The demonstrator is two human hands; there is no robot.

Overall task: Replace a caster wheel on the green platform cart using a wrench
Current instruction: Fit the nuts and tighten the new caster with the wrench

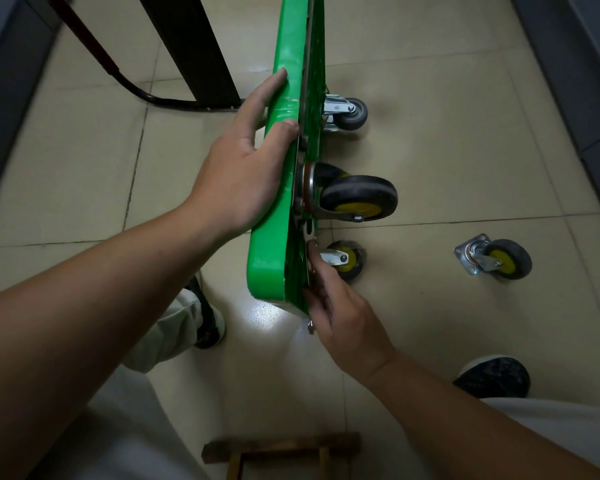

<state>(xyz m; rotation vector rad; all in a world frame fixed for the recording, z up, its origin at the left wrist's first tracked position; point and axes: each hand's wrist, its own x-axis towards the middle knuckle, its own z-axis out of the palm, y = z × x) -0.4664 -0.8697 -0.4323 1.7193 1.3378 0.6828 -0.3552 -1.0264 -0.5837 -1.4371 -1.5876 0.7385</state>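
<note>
Cart (267, 265) stands on edge on the floor (465, 150), our left hand (236, 174) flat against it, right hand (340, 306) pinching the near caster (343, 259); we fear it tipping if that brace slips, or the caster falling free.

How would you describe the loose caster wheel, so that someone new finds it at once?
Start from the green cart standing on its edge on the tiled floor. To its right, apart from it, one caster lies alone on the tiles. Unlike the others, it is bolted to nothing.
</note>
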